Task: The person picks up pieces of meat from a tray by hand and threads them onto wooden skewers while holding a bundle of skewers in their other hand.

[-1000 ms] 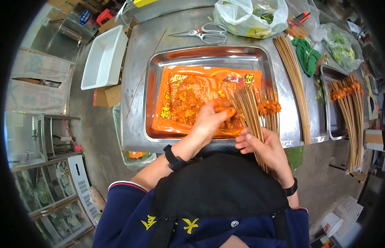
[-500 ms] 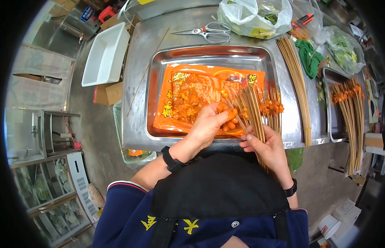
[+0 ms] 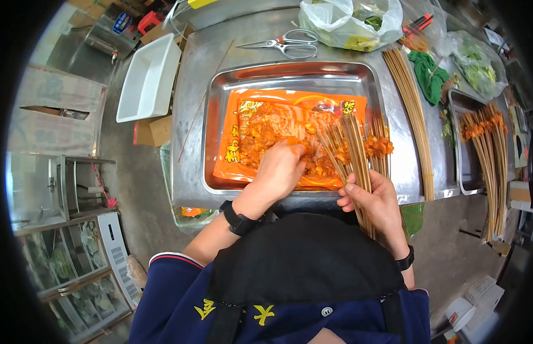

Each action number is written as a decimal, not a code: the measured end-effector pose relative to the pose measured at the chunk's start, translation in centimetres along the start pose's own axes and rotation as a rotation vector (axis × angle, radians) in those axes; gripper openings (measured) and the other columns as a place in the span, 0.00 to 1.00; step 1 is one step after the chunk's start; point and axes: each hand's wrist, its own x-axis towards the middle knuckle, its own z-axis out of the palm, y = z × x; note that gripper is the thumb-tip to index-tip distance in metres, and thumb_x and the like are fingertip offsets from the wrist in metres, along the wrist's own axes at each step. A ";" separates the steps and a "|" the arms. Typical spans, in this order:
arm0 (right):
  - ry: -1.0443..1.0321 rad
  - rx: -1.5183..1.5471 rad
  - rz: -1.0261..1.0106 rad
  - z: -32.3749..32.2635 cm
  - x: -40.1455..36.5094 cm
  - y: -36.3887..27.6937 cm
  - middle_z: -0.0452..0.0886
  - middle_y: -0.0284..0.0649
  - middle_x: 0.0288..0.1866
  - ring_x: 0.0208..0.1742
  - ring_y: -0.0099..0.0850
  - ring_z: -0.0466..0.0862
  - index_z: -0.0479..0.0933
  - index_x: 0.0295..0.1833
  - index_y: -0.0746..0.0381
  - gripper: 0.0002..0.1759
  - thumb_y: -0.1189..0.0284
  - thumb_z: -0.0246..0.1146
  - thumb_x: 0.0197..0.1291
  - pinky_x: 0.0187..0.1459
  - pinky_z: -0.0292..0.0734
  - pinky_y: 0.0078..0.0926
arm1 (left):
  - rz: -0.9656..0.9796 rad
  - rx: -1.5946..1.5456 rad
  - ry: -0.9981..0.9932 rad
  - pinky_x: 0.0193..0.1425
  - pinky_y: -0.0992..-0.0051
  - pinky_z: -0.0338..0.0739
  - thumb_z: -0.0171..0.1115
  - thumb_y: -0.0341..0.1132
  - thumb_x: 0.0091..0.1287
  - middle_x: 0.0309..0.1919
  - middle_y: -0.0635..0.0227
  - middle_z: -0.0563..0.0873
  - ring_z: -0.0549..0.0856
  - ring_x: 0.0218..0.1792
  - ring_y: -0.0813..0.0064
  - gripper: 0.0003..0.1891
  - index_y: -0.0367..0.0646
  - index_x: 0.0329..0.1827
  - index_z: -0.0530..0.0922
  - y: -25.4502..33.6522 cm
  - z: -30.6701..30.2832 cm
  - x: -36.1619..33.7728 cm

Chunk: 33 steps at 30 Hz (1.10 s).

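A bundle of bamboo skewers (image 3: 354,143) is gripped by my right hand (image 3: 376,200), tips pointing away from me over the steel tray (image 3: 295,74). My left hand (image 3: 280,171) reaches into the orange marinated meat (image 3: 260,129), its fingers curled and their tips partly hidden among the pieces. The meat is spread over an orange printed plastic bag (image 3: 224,166) in the tray. At the tray's right end lie skewers threaded with meat (image 3: 379,147), just beyond my right hand.
Scissors (image 3: 283,43) lie behind the tray. Long bare skewers (image 3: 412,120) and a green cloth (image 3: 428,77) are to the right. A second tray (image 3: 458,109) bears filled skewers (image 3: 488,149). Plastic bags (image 3: 349,26) stand at the back; a white tub (image 3: 149,80) is at left.
My left hand has moved from the skewer tips leftward and down into the meat. My right hand keeps hold of the skewers, which have spread a little.
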 end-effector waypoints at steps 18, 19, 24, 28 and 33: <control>-0.015 -0.063 -0.008 0.1 -0.2 -0.1 0.78 0.40 0.29 0.28 0.24 0.81 0.71 0.40 0.68 0.07 0.77 0.57 0.57 0.28 0.77 0.16 | -0.050 -0.044 -0.208 0.35 0.66 0.75 0.60 0.29 0.52 0.34 0.52 0.80 0.80 0.34 0.57 0.12 0.34 0.38 0.72 -0.1 -0.7 -0.2; -0.013 -0.062 -0.010 0.1 -0.2 -0.1 0.78 0.40 0.29 0.28 0.24 0.81 0.71 0.40 0.68 0.07 0.77 0.57 0.57 0.28 0.77 0.16 | -0.232 -0.524 -0.184 0.36 0.69 0.75 0.60 0.30 0.54 0.36 0.57 0.81 0.81 0.35 0.64 0.12 0.35 0.40 0.73 -0.9 -0.6 -0.1; -0.032 -0.083 0.024 0.3 -0.2 -0.2 0.79 0.40 0.30 0.28 0.24 0.81 0.71 0.41 0.68 0.07 0.77 0.57 0.57 0.28 0.77 0.16 | -0.397 -1.571 -0.061 0.43 0.77 0.76 0.56 0.29 0.61 0.40 0.66 0.80 0.79 0.42 0.76 0.12 0.39 0.48 0.72 -1.0 -1.5 0.3; -0.054 -0.092 0.027 0.2 -0.3 -0.2 0.79 0.40 0.31 0.28 0.24 0.81 0.72 0.41 0.68 0.07 0.78 0.58 0.56 0.28 0.76 0.16 | -0.426 -1.677 0.024 0.41 0.77 0.75 0.52 0.26 0.62 0.40 0.65 0.81 0.80 0.39 0.76 0.11 0.38 0.47 0.73 -1.3 -1.2 0.5; -0.065 -0.141 0.023 0.6 -0.3 -0.4 0.78 0.38 0.28 0.26 0.23 0.80 0.72 0.39 0.67 0.07 0.78 0.60 0.55 0.27 0.76 0.16 | -0.299 -1.807 0.017 0.48 0.75 0.73 0.51 0.27 0.63 0.42 0.63 0.81 0.80 0.44 0.73 0.11 0.38 0.48 0.72 -1.5 -1.1 0.7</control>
